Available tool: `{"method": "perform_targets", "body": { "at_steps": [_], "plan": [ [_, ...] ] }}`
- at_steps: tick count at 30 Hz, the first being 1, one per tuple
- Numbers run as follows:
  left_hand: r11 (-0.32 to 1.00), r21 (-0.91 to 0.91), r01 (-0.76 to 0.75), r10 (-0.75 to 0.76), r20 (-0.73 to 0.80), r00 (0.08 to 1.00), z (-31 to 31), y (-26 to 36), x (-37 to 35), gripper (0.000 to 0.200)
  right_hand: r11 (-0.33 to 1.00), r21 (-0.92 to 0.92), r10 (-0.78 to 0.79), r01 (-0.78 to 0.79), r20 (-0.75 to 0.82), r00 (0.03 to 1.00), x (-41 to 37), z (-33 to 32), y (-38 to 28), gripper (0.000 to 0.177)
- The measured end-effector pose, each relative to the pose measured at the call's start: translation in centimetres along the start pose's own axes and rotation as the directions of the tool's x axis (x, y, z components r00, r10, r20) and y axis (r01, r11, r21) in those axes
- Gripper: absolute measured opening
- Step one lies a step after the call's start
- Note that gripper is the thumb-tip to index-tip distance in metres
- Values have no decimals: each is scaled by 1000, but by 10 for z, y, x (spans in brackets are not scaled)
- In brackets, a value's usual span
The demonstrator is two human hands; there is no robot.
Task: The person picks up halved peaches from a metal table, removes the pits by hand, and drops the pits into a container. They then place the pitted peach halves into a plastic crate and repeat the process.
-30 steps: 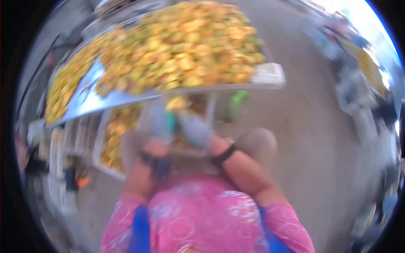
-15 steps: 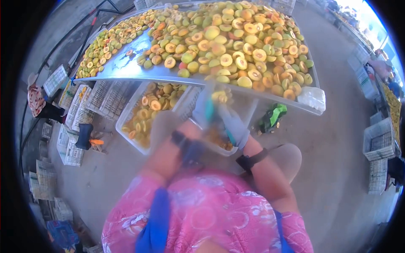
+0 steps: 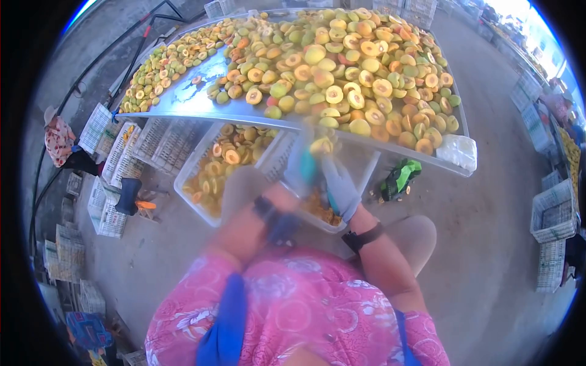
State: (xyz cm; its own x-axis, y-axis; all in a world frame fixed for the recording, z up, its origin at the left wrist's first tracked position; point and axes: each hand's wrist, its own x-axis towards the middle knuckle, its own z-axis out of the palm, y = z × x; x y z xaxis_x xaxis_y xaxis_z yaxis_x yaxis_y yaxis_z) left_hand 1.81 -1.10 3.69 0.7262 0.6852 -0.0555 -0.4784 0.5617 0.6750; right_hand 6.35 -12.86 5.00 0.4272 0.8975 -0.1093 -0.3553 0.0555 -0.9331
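Observation:
My hands wear pale grey gloves with teal palms and meet just below the table's front edge. A yellow peach [image 3: 321, 145] shows at their fingertips, blurred. My left hand [image 3: 298, 166] is closed against its left side, its fingers partly smeared. My right hand [image 3: 340, 188] is closed at its lower right. Whether a small tool is in either hand, I cannot make out. Under the hands stands a plastic crate [image 3: 368, 174] with brownish-orange scraps in it. Left of it, another crate [image 3: 178, 182] holds halved peaches. Heaped halved and whole peaches [image 3: 360, 79] cover much of the metal table [image 3: 195, 110].
A clear plastic-wrapped block [image 3: 456, 152] sits at the table's right corner. A black and green bag [image 3: 400, 180] lies on the floor below. White crates [image 3: 113, 213] stand at left, more crates [image 3: 552, 213] at right. A person [image 3: 60, 140] is at far left.
The view has shifted slightly, so the table and crates appear a little lower and further right. My hands stay together at the peach between the table edge and the crate.

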Motion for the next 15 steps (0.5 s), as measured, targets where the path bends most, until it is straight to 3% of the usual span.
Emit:
{"method": "perform_targets", "body": {
  "at_steps": [2, 4, 5, 6, 7, 8, 9, 10, 11, 12, 13, 14, 15],
  "plan": [
    [998, 42, 38, -37, -10, 999, -3, 2, -3, 45, 999, 1, -48, 48, -4, 999, 0, 3, 3, 39],
    [953, 290, -86, 98, -28, 995, 0, 6, -8, 46, 995, -4, -100, 100, -13, 995, 1, 6, 8, 39],
    [953, 288, -88, 97, -17, 995, -7, 5, -6, 46, 984, -27, -176, 175, -10, 984, 2, 7, 12, 39],
    [824, 518, -229, 257, 19, 966, -16, 3, -2, 44, 966, -56, -255, 254, -15, 967, 3, 8, 12, 39],
    [629, 695, -348, 393, 102, 914, -23, -1, 4, 42, 985, -107, -134, 137, 39, 990, 1, 7, 7, 40],
    [592, 726, -349, 361, 148, 921, -9, 16, -8, 39, 979, -71, -188, 190, 37, 982, 17, 8, 32, 39],
    [933, 359, 13, 36, -131, 991, 41, 28, -28, 39, 977, -73, -198, 202, 53, 979, 24, 7, 40, 35],
    [994, 96, 43, -22, -217, 976, -27, 6, 13, 40, 580, -546, -587, 605, 235, 775, 34, -4, 57, 32],
    [964, 262, 37, -39, 3, 999, 13, 25, -5, 41, 804, -396, -389, 444, 215, 896, 24, 0, 37, 29],
    [955, 281, 93, -145, 171, 974, 3, 33, 2, 43, 950, -111, -272, 292, 162, 949, 31, 4, 48, 32],
    [963, 178, 203, -248, 287, 925, -7, 33, 13, 46, 994, 25, -109, 107, 141, 984, 12, 8, 18, 38],
    [961, 220, 171, -209, 163, 964, 17, 36, 0, 47, 925, -213, -283, 314, 163, 945, 26, 1, 41, 44],
    [947, 304, 102, -134, 84, 987, 30, 39, -9, 46, 977, -74, -191, 202, 135, 972, 18, 4, 34, 45]
  ]
}}
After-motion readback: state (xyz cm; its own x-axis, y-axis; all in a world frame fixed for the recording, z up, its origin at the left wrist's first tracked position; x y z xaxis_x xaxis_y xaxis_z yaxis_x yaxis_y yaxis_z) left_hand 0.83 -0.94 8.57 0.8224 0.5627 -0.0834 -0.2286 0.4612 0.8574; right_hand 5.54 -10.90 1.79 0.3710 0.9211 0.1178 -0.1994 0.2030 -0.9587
